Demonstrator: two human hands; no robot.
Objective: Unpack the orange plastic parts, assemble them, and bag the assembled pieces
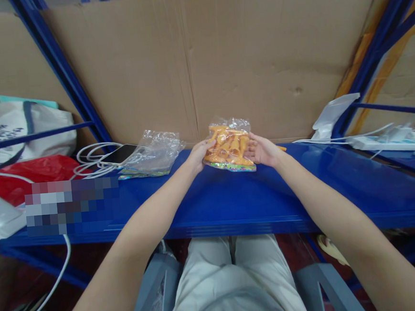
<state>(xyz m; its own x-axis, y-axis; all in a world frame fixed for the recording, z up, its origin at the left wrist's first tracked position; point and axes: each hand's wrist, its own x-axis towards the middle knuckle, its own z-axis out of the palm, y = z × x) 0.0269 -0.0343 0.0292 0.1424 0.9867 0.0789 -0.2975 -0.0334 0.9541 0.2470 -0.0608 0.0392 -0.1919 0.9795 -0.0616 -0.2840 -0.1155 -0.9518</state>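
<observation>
Clear packet of orange pieces (230,144) is held over blue tabletop (232,199) | left edge pinched by left hand (201,155); right edge touched by right hand (263,150), fingers loosely spread | label strip (234,166) unreadable; tote (49,124) lettering blurred

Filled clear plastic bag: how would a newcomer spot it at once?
At the blue table, before the cardboard panel, find the left hand and right hand. Between them is the clear plastic bag with a multicoloured lower edge. Orange pieces fill it, unlike the clear packaging to its left.

Filled bag (230,146) before cardboard (240,66) — phone (121,154) at left
</observation>
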